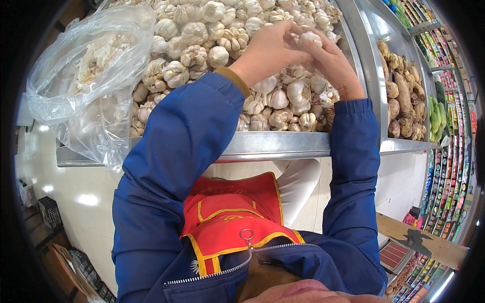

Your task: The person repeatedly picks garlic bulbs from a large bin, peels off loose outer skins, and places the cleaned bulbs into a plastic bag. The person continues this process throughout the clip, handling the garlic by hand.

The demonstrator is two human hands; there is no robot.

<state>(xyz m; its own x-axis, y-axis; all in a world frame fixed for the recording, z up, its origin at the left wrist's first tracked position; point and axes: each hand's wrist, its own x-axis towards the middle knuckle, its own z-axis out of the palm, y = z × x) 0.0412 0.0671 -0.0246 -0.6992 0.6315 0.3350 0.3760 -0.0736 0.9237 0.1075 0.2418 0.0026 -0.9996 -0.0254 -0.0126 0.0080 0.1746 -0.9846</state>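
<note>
Over a metal bin heaped with garlic bulbs (pixel 299 93), my two hands meet around one whitish garlic bulb (pixel 309 43). My left hand (pixel 273 50) reaches in from the left, its fingers bent against the bulb's near side. My right hand (pixel 337 68) curls around the bulb from the right, thumb and fingers closed on it. Some fingertips are hidden behind the bulb and each other. Loose bulbs, some with papery brown skin, lie directly beneath both hands.
A clear plastic bag (pixel 91 76) holding garlic skins drapes over the bin's left corner. The metal front rim (pixel 278 146) runs close to my body. A neighbouring bin to the right holds brown root vegetables (pixel 404 93). Green vegetables (pixel 435 116) and packed shelves stand beyond.
</note>
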